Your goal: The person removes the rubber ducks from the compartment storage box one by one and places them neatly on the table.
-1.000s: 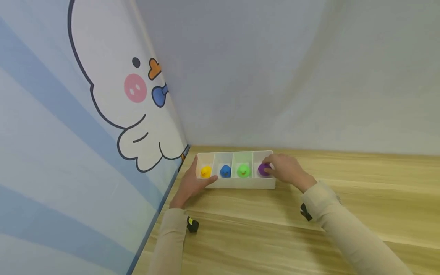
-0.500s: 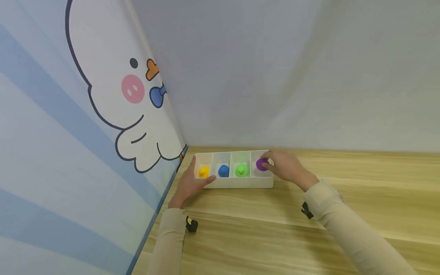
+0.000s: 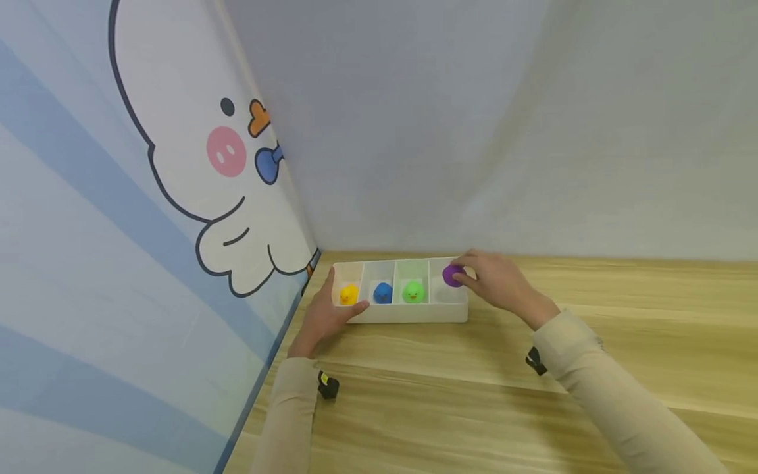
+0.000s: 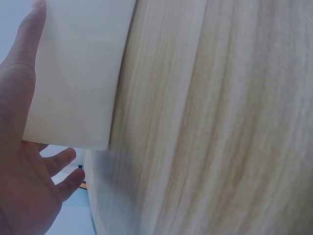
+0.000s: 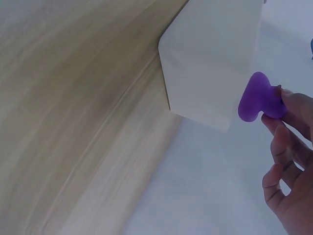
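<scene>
A white box (image 3: 408,315) with compartments stands on the wooden table. From left to right it holds a yellow rubber duck (image 3: 349,295), a blue rubber duck (image 3: 382,293) and a green rubber duck (image 3: 413,291). My left hand (image 3: 322,312) grips the box's left end, thumb along the front rim and the other fingers round the far side. Between thumb and fingertips, my right hand (image 3: 499,281) pinches a purple rubber duck (image 3: 453,276) over the rightmost compartment. The right wrist view shows this purple duck (image 5: 259,100) raised above the box's top edge.
A pale wall (image 3: 503,131) rises just behind the box. At the left stands a blue-striped panel (image 3: 118,263) with a white cartoon figure, meeting the table (image 3: 426,401) along its left edge. Black wrist cameras hang beneath both sleeves.
My right hand has lifted the purple rubber duck up from the floor of the rightmost compartment. My left hand keeps its grip on the box's left end.
</scene>
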`<state>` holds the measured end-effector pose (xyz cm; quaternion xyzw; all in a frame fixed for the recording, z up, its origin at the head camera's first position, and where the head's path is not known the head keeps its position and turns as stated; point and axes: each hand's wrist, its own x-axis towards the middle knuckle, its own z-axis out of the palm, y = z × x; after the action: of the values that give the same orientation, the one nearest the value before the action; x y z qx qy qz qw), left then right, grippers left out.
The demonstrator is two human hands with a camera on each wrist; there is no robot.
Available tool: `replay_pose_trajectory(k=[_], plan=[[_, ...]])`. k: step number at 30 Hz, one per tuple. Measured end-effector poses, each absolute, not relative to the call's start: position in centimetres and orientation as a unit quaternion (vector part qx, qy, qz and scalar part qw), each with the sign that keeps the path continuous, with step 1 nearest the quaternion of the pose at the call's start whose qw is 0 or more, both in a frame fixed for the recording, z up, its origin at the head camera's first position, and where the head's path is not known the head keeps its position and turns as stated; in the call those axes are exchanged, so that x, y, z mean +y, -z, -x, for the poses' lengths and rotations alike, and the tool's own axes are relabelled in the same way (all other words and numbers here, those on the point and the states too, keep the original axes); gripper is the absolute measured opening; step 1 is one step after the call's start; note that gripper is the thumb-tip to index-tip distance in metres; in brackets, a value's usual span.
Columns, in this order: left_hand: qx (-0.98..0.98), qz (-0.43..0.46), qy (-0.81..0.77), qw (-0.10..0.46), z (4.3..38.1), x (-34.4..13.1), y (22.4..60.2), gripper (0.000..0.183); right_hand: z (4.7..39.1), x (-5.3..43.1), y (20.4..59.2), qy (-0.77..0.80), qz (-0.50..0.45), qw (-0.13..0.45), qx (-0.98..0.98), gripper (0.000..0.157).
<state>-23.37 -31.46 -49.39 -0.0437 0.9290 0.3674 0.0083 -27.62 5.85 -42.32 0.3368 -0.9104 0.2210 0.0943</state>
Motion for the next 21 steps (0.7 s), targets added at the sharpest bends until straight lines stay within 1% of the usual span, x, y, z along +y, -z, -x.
replay_pose_trajectory(k=[8, 15, 21], plan=[[0.929, 0.043, -0.366, 0.004, 23.4, -31.5, 49.4, 0.123, 27.5, 6.9, 42.1, -0.227, -0.332, 0.108, -0.909, 0.025], [0.931, 0.044, -0.363, 0.009, 23.5, -31.5, 49.4, 0.124, 27.5, 8.0, 42.0, -0.227, -0.312, 0.101, -0.917, 0.03], [0.931, 0.044, -0.363, 0.016, 23.5, -31.5, 49.4, 0.123, 27.6, 9.0, 42.5, -0.222, -0.31, 0.118, -0.917, 0.028]])
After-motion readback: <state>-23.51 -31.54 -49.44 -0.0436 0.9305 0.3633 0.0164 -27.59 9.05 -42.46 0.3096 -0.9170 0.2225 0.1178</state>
